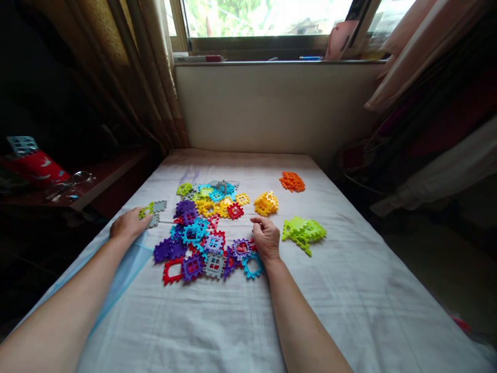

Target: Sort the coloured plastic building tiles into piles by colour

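My left hand (130,225) is at the left side of the white cloth, its fingers closed on a yellow-green piece (146,210) beside grey pieces (159,206). My right hand (266,238) has its fingers curled at the right edge of a mixed pile; whatever they may hold is too small to make out. In that pile lie purple pieces (193,266), blue pieces (196,231), red pieces (173,271) and a grey window piece (214,264). Yellow pieces (266,203) are stacked just beyond my right hand, and lime-green pieces (304,232) lie to its right.
An orange heap (292,182) lies at the back right. Toward the back left are more blue pieces (221,192) and a small green heap (184,189). A clear blue-edged sheet (130,269) lies under my left forearm. Glasses (72,185) rest on a side table.
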Available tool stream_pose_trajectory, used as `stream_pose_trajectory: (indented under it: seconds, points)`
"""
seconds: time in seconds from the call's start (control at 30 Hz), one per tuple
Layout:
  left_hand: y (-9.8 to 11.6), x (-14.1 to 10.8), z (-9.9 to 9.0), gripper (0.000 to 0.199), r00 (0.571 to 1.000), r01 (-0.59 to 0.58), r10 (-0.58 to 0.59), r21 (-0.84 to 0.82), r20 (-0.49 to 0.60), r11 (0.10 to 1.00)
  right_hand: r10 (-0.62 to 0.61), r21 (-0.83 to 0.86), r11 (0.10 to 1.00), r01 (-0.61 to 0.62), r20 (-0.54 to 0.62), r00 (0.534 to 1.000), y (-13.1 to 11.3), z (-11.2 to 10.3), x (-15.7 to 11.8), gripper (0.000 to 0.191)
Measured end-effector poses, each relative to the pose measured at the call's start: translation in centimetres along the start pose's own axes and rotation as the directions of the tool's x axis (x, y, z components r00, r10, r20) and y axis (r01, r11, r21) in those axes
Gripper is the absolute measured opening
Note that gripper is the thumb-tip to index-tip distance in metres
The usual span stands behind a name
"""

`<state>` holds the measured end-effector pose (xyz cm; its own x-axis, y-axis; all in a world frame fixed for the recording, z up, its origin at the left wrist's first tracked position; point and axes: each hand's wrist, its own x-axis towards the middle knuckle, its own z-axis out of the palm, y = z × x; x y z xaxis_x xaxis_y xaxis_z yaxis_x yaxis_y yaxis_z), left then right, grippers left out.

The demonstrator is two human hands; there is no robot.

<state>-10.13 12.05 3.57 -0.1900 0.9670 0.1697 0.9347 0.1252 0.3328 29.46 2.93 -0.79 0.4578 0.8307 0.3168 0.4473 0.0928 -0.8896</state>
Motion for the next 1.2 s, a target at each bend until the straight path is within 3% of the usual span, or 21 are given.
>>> stream_pose_trajectory:
  seconds: [0.1,0.2,0.27,0.4,0.5,0.57,0.7,0.77,0.83,0.9,1.0,1.07,1.2]
  points:
    - [0.9,0.0,-1.2,0.035,0.993,0.115,-0.114,0.12,-0.015,0.986,-0.041,-0.008,0.999,0.041,0.01,0.999,-0.2,-0.2,0.2,0.029]
    - [3.4,-0.1,-2.1,0.038,0.994,0.094,-0.089,0.077,-0.064,0.993,-0.073,-0.006,0.997,0.073,-0.004,0.997,-0.4,-0.9,0.7,0.029]
    - [6.2,-0.7,-2.0,0.04,0.996,0.054,-0.055,-0.016,-0.069,0.998,-0.072,-0.017,0.997,0.072,-0.038,0.997,-0.4,-1.2,1.1,0.029]
    - [13.7,-2.8,-0.3,0.05,0.987,-0.068,0.117,-0.365,0.114,0.929,-0.071,-0.098,0.993,0.071,-0.001,0.997,-0.4,-1.1,0.7,0.029]
    - [19.1,-4.2,1.4,0.059,0.934,-0.203,0.331,-0.562,0.135,0.802,-0.106,-0.185,0.975,0.124,0.106,0.989,-0.8,-0.5,-0.1,0.027]
    - [21.9,-4.8,2.6,0.057,0.878,-0.295,0.462,-0.622,0.122,0.725,-0.13,-0.196,0.97,0.146,0.096,0.987,-1.3,-0.6,-0.1,0.026]
    - [25.5,-5.7,5.4,0.045,0.789,-0.367,0.581,-0.606,0.2,0.706,-0.169,-0.119,0.981,0.151,-0.157,0.973,-2.3,-3.2,1.4,0.034]
    - [26.8,-6.5,6.8,0.038,0.732,-0.379,0.629,-0.612,0.261,0.695,-0.11,-0.072,0.993,0.091,-0.337,0.935,-2.5,-5.6,2.6,0.04]
    - [28.0,-7.6,8.1,0.032,0.691,-0.359,0.653,-0.637,0.31,0.683,0.005,0.024,1.0,0.008,-0.508,0.861,-2.2,-8.2,3.8,0.042]
    - [29.3,-8.7,9.1,0.025,0.68,-0.305,0.645,-0.665,0.349,0.682,0.135,0.175,0.984,-0.029,-0.634,0.762,-1.5,-10.6,4.6,0.041]
    - [31.4,-10.1,10.3,0.018,0.702,-0.25,0.611,-0.677,0.365,0.692,0.295,0.372,0.928,-0.017,-0.704,0.646,-0.3,-12.6,5.3,0.037]
    - [32.6,-10.8,10.9,0.018,0.708,-0.243,0.603,-0.676,0.367,0.696,0.35,0.436,0.9,-0.015,-0.702,0.62,0.6,-12.9,5.4,0.035]
    - [34.4,-12.2,11.4,0.02,0.689,-0.264,0.617,-0.661,0.38,0.703,0.372,0.434,0.899,-0.053,-0.697,0.613,2.0,-12.3,5.4,0.035]
